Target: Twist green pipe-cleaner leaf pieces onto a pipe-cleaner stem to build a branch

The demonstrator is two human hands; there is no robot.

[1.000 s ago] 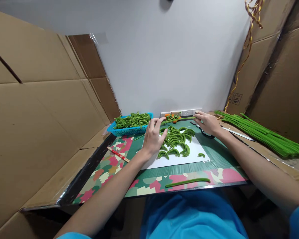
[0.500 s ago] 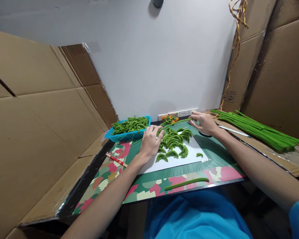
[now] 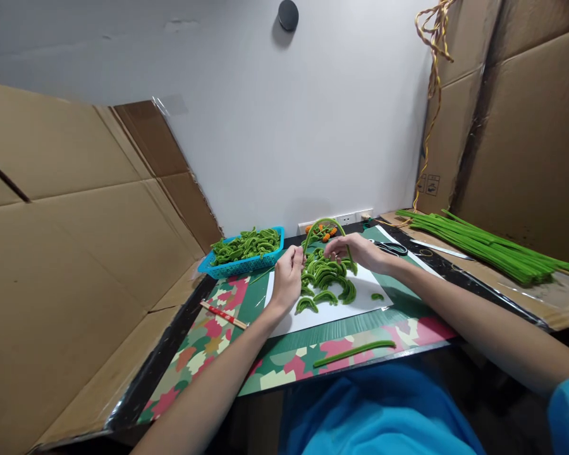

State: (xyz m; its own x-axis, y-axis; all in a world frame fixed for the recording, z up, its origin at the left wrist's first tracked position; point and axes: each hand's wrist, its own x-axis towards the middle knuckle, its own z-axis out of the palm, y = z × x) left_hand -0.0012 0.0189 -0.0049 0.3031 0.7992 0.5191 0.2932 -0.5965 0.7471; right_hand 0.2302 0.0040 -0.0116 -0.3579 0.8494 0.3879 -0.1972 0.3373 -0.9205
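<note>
A long green fuzzy stem (image 3: 323, 221) arches upward over the paper. My left hand (image 3: 289, 272) is closed on its left end. Around its right end, the fingers of my right hand (image 3: 353, 251) are bent and pressed close to it. Below both hands, many short curved green pieces (image 3: 329, 273) lie in a heap on a white sheet (image 3: 303, 321). One small curved piece (image 3: 377, 296) sits apart at the sheet's right. Another green stem (image 3: 355, 352) lies along the mat's front edge.
A blue basket (image 3: 218, 270) of curved green pieces stands back left. Black scissors (image 3: 392, 248) lie beyond my right wrist. Long green stems (image 3: 493, 246) are piled at right on cardboard. Red-wrapped chopsticks (image 3: 222, 315) lie left; orange flowers (image 3: 329, 234) sit by the wall.
My right hand has moved left, closer to my left hand. The stem between them, nearly straight before, now bends into a high arch. The scissors have come into fuller view.
</note>
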